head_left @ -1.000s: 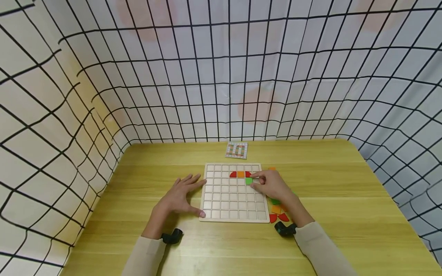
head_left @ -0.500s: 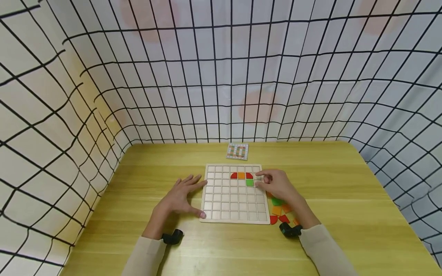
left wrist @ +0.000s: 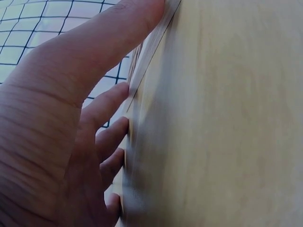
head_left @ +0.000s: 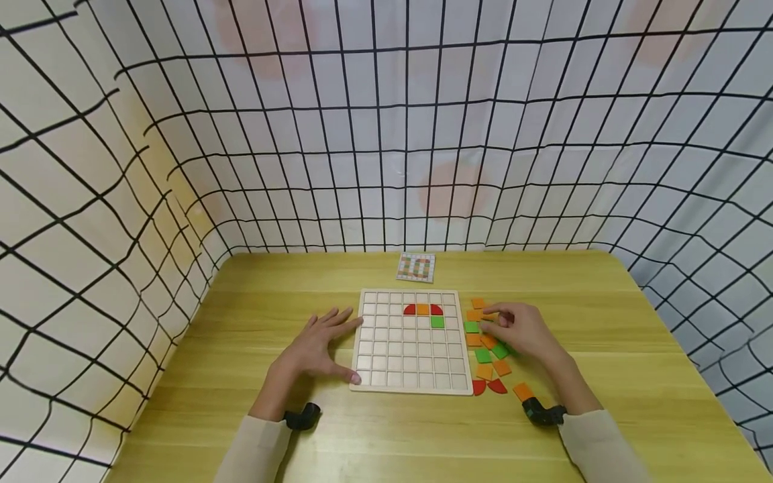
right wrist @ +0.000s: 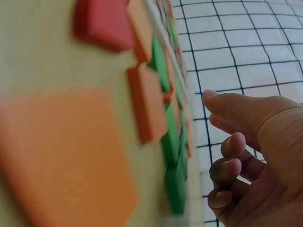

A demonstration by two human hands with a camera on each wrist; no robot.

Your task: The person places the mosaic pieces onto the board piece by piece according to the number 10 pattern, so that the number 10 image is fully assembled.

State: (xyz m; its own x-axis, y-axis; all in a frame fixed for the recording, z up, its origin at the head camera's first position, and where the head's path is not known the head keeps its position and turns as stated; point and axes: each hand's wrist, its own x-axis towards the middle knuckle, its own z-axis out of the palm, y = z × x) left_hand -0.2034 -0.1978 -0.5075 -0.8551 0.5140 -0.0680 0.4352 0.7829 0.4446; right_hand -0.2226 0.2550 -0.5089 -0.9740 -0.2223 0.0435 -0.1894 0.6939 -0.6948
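One gridded board [head_left: 392,365], flat on the table [head_left: 338,443], bearing four tiles: two red quarter-rounds, an orange square [head_left: 423,309] between them, a green square [head_left: 437,322] below the right-hand one. One left hand [head_left: 314,345], mine, fingers spread, thumb and forefinger at the board's left edge. One right hand [head_left: 522,329], thumb and forefinger apart, the other fingers curled, nothing seen held, at the loose tiles [head_left: 483,355] crowded along the board's right side. One patterned card [head_left: 415,267], beyond the board. Risks, in my judgement: tiles lying so close that a pinch could drag a neighbour; an orange tile [head_left: 523,392] beside my wrist camera [head_left: 543,412], which a sweep of the forearm could knock; the board skidding, should my left hand push unevenly.
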